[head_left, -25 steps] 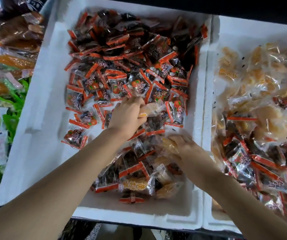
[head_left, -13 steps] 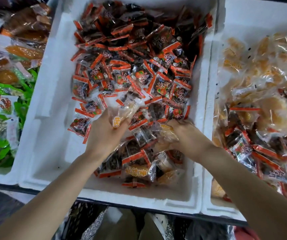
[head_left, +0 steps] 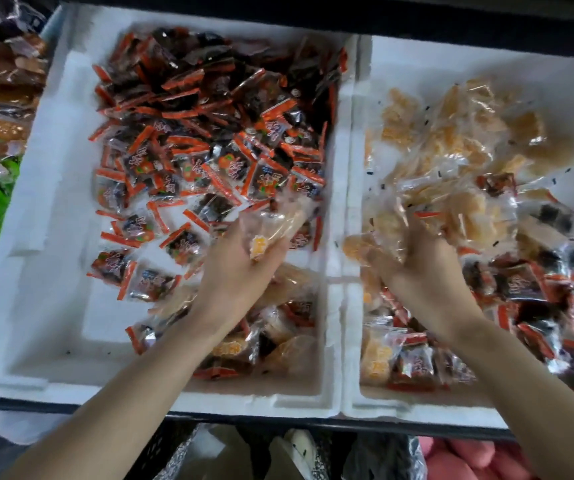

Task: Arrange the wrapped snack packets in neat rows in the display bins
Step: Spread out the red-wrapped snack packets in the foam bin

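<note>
**Slick Film, Full Hands, Two Mixed Bins: Plenty of Room for a Drop**

Holding one clear packet [head_left: 270, 233] of yellow snack in the left hand [head_left: 240, 271], fingers curled round it, above the near half of the left bin [head_left: 46, 202] and close to its right wall. Clutching a bunch of clear packets [head_left: 372, 244] in the right hand [head_left: 424, 275], fingers closed on crinkled film, low over the right bin [head_left: 451, 53] and just beside the wall between the two. Too blurred at both grips to count what is held.

Likely to slip, with smooth film, an overfull right handful and a foam wall to clear. Worth avoiding: a drop among the red-and-black packets [head_left: 209, 140], adding to the sorting instead of reducing it. Easy, too, to snag a red-and-black packet along with the yellow heap [head_left: 451, 143], given both kinds jumbled together at the near end of either bin. No rows anywhere yet. By sweeping too hard, liable to push packets onto the rim or out over the front edge.
</note>
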`<state>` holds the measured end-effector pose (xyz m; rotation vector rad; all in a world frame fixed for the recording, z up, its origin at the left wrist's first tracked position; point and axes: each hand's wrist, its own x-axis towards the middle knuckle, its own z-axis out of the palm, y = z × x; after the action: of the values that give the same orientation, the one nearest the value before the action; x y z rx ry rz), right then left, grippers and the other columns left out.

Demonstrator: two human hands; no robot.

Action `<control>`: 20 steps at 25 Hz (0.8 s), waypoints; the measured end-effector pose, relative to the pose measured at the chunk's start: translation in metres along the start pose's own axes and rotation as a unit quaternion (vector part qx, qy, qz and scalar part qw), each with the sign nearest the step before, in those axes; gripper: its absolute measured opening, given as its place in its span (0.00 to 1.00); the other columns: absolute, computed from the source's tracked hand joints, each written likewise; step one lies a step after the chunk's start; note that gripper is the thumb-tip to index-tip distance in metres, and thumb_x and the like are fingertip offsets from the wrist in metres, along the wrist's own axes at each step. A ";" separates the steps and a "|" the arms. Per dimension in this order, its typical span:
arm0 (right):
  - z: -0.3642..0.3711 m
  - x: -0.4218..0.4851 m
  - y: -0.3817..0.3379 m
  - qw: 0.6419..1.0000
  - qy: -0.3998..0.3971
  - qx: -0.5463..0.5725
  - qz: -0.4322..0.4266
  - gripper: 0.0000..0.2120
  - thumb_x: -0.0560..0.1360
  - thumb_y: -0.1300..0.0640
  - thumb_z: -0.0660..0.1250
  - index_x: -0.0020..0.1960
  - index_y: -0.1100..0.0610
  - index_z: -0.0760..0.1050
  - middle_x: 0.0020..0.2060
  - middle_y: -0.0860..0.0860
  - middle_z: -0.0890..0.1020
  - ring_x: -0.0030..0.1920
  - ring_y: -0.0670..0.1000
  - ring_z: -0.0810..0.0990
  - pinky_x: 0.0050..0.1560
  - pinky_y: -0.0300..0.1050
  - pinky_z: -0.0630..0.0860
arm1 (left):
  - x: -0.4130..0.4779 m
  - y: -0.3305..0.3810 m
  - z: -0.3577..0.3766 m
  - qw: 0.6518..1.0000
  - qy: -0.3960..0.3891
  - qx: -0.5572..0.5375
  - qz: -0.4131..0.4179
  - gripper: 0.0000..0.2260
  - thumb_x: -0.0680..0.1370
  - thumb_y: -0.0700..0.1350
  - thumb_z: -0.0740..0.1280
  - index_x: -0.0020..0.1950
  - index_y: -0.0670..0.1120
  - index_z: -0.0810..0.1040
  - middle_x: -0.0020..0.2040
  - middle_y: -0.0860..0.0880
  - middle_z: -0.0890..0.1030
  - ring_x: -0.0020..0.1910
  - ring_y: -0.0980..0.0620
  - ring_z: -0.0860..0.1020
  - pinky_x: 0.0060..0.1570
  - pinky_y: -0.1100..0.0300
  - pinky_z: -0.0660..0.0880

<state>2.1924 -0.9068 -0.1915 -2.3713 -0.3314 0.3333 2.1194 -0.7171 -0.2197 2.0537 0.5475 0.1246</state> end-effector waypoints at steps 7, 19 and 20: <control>-0.077 0.054 0.070 0.983 0.148 0.075 0.073 0.26 0.73 0.59 0.68 0.66 0.58 0.61 0.53 0.53 0.77 0.50 0.54 0.77 0.48 0.47 0.74 | 0.072 0.110 0.136 0.994 -0.099 0.003 0.039 0.17 0.78 0.52 0.67 0.61 0.44 0.72 0.53 0.49 0.75 0.54 0.50 0.74 0.42 0.62 0.65; -0.065 0.012 0.073 0.984 0.108 -0.097 -0.104 0.14 0.79 0.58 0.58 0.64 0.57 0.68 0.61 0.53 0.70 0.62 0.56 0.71 0.61 0.45 0.68 | 0.026 0.072 0.110 0.969 -0.047 0.107 0.218 0.14 0.77 0.39 0.66 0.63 0.42 0.73 0.59 0.45 0.73 0.58 0.49 0.73 0.59 0.58 0.69; -0.053 0.001 0.066 0.981 0.095 -0.094 -0.140 0.13 0.78 0.60 0.59 0.62 0.58 0.69 0.57 0.52 0.71 0.58 0.55 0.73 0.58 0.41 0.67 | 0.013 0.054 0.094 0.963 -0.035 0.135 0.229 0.13 0.76 0.38 0.67 0.61 0.42 0.74 0.56 0.46 0.74 0.56 0.51 0.72 0.57 0.58 0.68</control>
<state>2.2201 -0.9864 -0.1985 -2.4730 -0.6188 -0.0600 2.1777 -0.8094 -0.2253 2.4136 0.0360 0.2607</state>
